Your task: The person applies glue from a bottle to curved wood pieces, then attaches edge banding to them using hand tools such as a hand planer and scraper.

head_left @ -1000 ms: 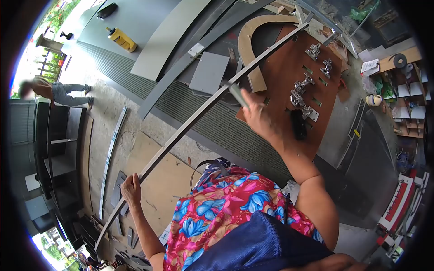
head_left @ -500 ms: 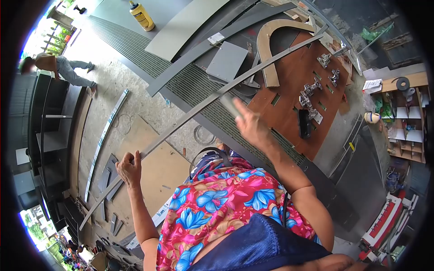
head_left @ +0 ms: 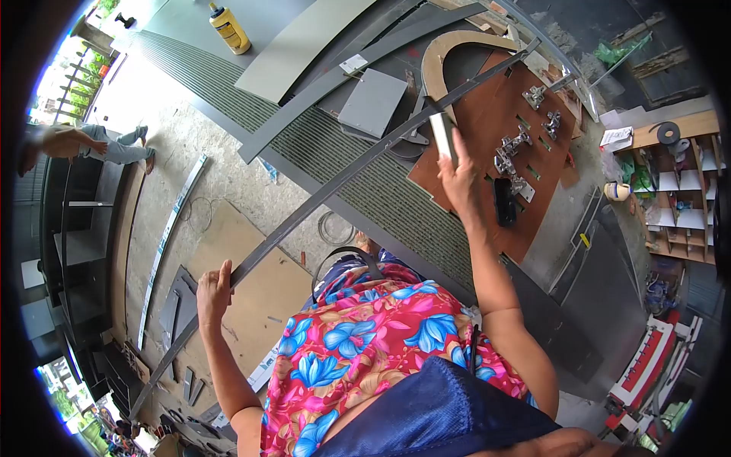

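Note:
A long, narrow dark strip (head_left: 324, 195) runs diagonally from the lower left to the upper right. My left hand (head_left: 215, 295) is closed around its lower part, thumb up. In my right hand (head_left: 459, 181) is a pale rectangular block (head_left: 442, 138), whose dark far end meets the strip's edge near the curved wooden piece (head_left: 435, 70). Beneath the strip lie a ribbed dark panel (head_left: 381, 199) and a grey rectangular plate (head_left: 373, 103).
Metal hinges (head_left: 512, 151) and a black object (head_left: 503, 202) lie on a reddish-brown board (head_left: 464, 171). A yellow bottle (head_left: 230, 30) stands on the bench's far side. At left a person (head_left: 114, 148) is beside dark shelving (head_left: 80, 263); a compartment rack (head_left: 678, 202) stands right.
My right hand has moved up and right along the strip with the pale block. The strip shows a darker face. At left, the person has shifted toward the frame's edge.

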{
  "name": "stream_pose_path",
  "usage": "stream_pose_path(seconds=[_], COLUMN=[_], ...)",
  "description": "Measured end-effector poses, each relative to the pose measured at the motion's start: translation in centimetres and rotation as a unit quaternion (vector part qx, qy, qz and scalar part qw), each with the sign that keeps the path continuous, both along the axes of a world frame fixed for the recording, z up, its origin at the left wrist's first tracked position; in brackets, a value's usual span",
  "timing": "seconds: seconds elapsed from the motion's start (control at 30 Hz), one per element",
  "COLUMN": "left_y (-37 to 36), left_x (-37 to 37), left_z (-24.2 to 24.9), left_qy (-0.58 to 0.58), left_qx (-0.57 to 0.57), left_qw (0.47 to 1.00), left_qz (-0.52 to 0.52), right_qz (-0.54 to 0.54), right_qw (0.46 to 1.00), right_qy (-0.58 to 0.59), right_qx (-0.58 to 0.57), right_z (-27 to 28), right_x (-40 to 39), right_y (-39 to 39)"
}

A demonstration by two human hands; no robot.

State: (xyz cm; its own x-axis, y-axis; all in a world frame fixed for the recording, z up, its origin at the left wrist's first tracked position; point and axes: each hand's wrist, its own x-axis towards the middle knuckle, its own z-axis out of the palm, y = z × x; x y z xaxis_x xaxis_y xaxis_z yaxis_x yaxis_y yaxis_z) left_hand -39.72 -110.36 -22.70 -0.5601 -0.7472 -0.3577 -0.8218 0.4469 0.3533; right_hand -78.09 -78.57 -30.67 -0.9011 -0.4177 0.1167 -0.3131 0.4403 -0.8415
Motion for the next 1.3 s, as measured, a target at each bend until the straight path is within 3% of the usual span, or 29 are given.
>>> stream_pose_path(seconds=[0.07,0.17,0.2,0.4,0.5,0.53,0.57,0.63,0.7,0.73,0.83,0.87,1.0,1.13,1.23,1.3], left_y=[0.2,0.0,0.0,0.0,0.4,0.5,0.5,0.4,0.5,0.4,0.6,0.8,0.7,1.2,1.6,1.6], left_x=[-0.1,0.0,0.0,0.1,-0.2,-0.1,-0.2,-0.2,-0.2,-0.2,-0.1,-0.2,-0.1,-0.2,-0.5,-0.4], left_z=[1.2,1.4,1.5,1.3,2.0,1.9,1.9,1.8,1.9,1.8,1.8,2.0,1.6,2.0,2.7,2.5], left_qy=[0.038,0.026,0.026,0.025,0.037,0.030,0.023,0.021,0.024,0.026,0.030,0.030,0.034,0.033,0.028,0.027], left_qx=[0.121,0.073,0.085,0.019,0.051,0.044,0.036,0.028,0.032,0.041,0.060,0.059,0.019,0.005,-0.039,-0.062], left_qw=[0.992,0.993,0.993,0.997,0.996,0.996,0.997,0.997,0.997,0.997,0.996,0.996,0.997,0.996,0.995,0.994], left_qz=[0.015,-0.088,-0.074,-0.076,-0.065,-0.066,-0.067,-0.065,-0.060,-0.062,-0.064,-0.063,-0.072,-0.077,-0.085,-0.086], right_qz=[-0.019,-0.004,-0.003,0.116,0.072,0.011,-0.013,0.006,0.079,0.108,0.014,-0.016,0.069,-0.021,0.056,0.054], right_qw=[0.999,0.999,0.999,0.990,0.994,0.994,0.997,0.996,0.992,0.985,0.997,0.996,0.992,0.991,0.983,0.990], right_qy=[-0.021,0.006,-0.028,0.058,0.039,0.065,0.054,0.072,0.001,0.127,0.022,0.084,0.071,0.077,0.009,0.051], right_qx=[0.026,0.038,0.044,0.046,0.076,0.084,0.045,0.057,0.102,0.047,0.078,0.035,0.078,0.104,0.172,0.121], right_z=[0.6,-1.9,-1.9,0.4,0.8,0.4,0.3,0.2,1.1,-0.3,0.4,-1.2,-0.2,0.2,1.8,1.4], right_x=[-1.2,-1.2,-0.5,7.2,6.0,4.7,3.7,4.3,7.2,7.6,5.2,3.9,7.2,4.5,6.3,6.3], right_y=[0.6,0.6,0.2,-1.4,-1.1,-1.0,-0.9,-1.1,-1.1,-1.1,-0.5,-0.2,-0.8,-0.6,-0.8,-0.7])
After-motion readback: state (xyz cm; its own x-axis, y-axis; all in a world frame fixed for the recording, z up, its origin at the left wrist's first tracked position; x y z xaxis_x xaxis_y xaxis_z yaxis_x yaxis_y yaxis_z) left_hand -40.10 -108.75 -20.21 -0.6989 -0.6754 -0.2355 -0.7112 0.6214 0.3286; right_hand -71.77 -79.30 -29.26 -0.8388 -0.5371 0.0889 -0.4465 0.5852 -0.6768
